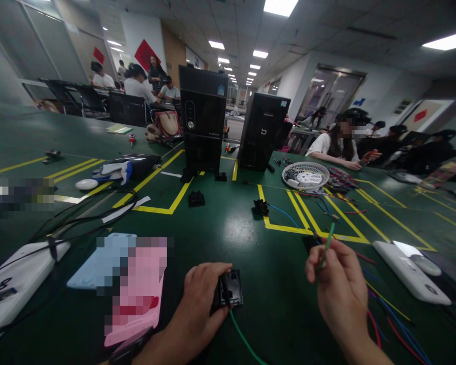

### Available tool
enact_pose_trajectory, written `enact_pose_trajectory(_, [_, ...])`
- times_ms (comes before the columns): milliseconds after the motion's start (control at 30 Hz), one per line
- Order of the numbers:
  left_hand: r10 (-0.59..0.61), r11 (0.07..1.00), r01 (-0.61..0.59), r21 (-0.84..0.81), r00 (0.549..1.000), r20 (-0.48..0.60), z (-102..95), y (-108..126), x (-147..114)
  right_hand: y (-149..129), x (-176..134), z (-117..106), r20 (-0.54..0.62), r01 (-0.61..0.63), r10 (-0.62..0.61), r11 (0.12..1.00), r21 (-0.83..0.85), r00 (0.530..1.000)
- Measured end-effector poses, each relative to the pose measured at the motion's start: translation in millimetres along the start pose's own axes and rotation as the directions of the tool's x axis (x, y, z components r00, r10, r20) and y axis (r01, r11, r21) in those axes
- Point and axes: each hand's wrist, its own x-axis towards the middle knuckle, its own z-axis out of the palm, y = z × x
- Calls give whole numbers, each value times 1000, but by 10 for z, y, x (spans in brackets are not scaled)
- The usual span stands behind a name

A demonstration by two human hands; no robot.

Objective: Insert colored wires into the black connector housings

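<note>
Well apart, my left hand [202, 291] clasped a black box [235, 290] trailing a green wire [240, 332]; my right hand [341, 276] pinched a yellow-green strand [330, 236].

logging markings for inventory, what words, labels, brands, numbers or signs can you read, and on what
"8", tilted, on the white device at far left
Too small or blurred to read: markings on the left black tower and right black tower, anything on the red wall sign
</note>
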Motion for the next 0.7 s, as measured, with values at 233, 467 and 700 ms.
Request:
enact_pose_trajectory(233, [12, 1000, -12, -8, 1000, -13, 42, -21, 0, 172, 128, -38, -17, -89, 87, 984, -154, 996])
enact_pose_trajectory(467, [55, 998, -55, -3, 998, -43, 66, -35, 4, 221, 380, -94, 53, 110, -97, 875, -472, 994])
enact_pose_trajectory(700, [82, 997, -82, -2, 995, -64, 80, -40, 0, 399, 976, -13, 345, 356, -130, 559, -749, 930])
